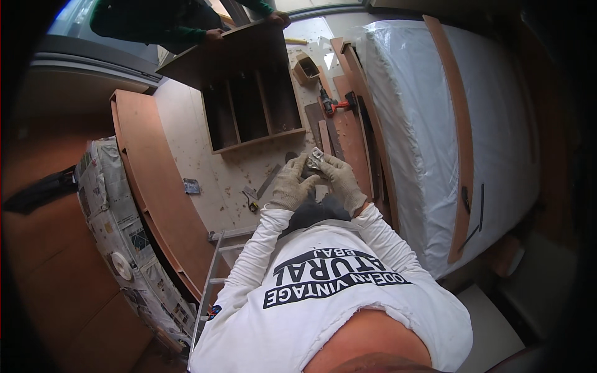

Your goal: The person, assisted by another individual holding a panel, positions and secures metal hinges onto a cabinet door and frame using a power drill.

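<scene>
Both my hands wear light knitted work gloves and meet in front of my body. Between their fingertips is a small silvery metal fitting (pixel 316 156), too small to tell its exact kind. My right hand (pixel 343 181) pinches it with the fingers. The fingers of my left hand (pixel 290 185) are curled against its other side. Ahead of my hands a dark wooden cabinet box (pixel 255 142) with upright dividers lies on the floor. At its far side a co-worker's hands (pixel 278 19) in green sleeves hold a dark panel (pixel 233 55) tilted over it.
A cordless drill (pixel 333 102) rests on wooden boards (pixel 356 133) at right, beside a small cardboard box (pixel 305 68). A plastic-wrapped mattress-like block (pixel 413 124) stands farther right. A tape measure (pixel 252 204), stepladder (pixel 219 261) and wooden panel unit (pixel 155 180) are at left.
</scene>
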The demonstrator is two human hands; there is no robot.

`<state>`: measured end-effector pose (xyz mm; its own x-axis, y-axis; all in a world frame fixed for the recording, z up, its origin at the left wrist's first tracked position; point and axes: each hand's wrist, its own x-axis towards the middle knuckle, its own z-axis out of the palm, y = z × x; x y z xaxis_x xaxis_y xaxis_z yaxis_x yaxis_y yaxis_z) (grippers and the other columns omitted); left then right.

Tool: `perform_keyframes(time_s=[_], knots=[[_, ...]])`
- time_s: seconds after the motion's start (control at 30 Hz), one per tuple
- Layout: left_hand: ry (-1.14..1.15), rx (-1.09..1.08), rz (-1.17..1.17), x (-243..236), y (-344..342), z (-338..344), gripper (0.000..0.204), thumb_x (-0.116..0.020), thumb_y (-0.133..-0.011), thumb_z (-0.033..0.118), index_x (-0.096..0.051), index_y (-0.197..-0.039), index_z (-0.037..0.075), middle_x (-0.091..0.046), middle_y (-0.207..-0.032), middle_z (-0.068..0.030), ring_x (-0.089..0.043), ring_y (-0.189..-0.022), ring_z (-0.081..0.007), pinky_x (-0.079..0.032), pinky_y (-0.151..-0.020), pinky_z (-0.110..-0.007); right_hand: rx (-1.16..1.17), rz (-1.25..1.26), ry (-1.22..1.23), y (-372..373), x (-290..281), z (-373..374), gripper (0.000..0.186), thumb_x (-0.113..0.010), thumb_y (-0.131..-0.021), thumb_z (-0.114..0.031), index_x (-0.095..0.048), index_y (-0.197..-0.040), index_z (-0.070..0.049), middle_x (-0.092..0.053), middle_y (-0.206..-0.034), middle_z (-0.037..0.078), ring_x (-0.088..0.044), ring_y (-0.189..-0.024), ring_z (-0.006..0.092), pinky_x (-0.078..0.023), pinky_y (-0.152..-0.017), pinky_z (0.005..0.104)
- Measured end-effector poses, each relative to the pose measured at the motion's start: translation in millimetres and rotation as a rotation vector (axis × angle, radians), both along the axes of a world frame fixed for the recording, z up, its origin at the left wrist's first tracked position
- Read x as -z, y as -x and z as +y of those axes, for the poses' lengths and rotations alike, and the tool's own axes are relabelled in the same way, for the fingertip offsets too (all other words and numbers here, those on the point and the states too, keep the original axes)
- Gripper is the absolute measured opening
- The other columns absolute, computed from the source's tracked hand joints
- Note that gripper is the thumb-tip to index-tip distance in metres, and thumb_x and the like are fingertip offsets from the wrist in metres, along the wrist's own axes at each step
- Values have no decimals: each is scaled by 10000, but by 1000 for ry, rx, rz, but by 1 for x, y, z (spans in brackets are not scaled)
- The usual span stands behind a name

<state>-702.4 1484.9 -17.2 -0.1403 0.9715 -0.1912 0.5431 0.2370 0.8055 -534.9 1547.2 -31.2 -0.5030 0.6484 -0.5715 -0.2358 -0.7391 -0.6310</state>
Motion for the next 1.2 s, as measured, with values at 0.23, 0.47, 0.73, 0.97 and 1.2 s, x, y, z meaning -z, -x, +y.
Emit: perform_keyframes(time_s=[0.23, 0.47, 0.73, 0.97, 1.2], knots=[[149, 18, 113, 19, 56, 78, 602, -724, -914, 271, -536, -1442, 52, -624, -1304, -181, -625, -1175, -369, -524, -970, -450, -232, -133, -24, 59, 9, 86, 294, -580, -1041, -173, -667, -1241, 23, -729, -1043, 50, -683, -851, 92, -563, -788, 239], [76, -13, 169, 65, 83, 161, 380, -649, -968, 154, -647, -1343, 90, -683, -1235, -157, -689, -1077, -351, -554, -929, -414, -210, 51, 338, 73, 67, 182, 377, -617, -1040, -281, -650, -1286, 3, -709, -1090, 70, -695, -941, 140, -589, -792, 287], [-48, -38, 29, 166, 97, 239, 516, -680, -859, -31, -657, -1353, 118, -647, -1321, -150, -630, -1211, -358, -534, -993, -432, -366, -74, 282, 101, 177, 290, 404, -633, -1027, -276, -641, -1317, 5, -710, -1082, 81, -704, -942, 165, -624, -789, 308], [86, -667, -1002, 210, 103, 295, 561, -683, -981, 86, -481, -1493, -28, -669, -1279, -116, -704, -996, -160, -581, -889, -291, -347, -281, -7, 147, 192, 363, 357, -617, -998, -137, -656, -1313, 27, -735, -1117, 97, -700, -899, 102, -581, -719, 213], [139, -739, -1132, 353, 138, 323, 428, -648, -1026, 163, -574, -1415, 2, -715, -1166, -92, -708, -908, -156, -621, -705, -291, -512, -376, -412, 174, 317, 399, 362, -624, -1030, -180, -650, -1334, 17, -721, -1171, 64, -688, -993, 94, -574, -828, 230]])
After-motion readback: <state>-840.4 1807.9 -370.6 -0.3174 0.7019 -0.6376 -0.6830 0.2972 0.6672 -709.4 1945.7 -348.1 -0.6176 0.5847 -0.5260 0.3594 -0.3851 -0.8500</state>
